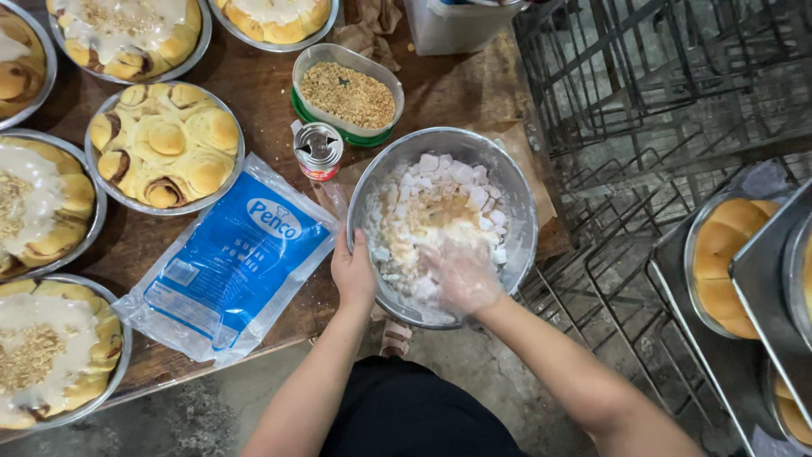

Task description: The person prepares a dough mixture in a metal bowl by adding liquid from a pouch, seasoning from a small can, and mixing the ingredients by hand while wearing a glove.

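Note:
A round metal mixing bowl (507,182) stands at the table's edge, filled with white lumps and powder (440,207). My left hand (353,272) grips the bowl's near-left rim. My right hand (463,275) is down inside the bowl, coated in white mixture and blurred, its fingers in the powder. A blue and clear plastic powder bag (233,262) lies flat just left of the bowl.
An opened small can (318,151) and an oval dish of brown crumbs (348,91) sit behind the bowl. Round pans of baked rolls (165,145), some iced (51,351), fill the left. Dark wire racks (643,93) and trays of buns (727,262) are on the right.

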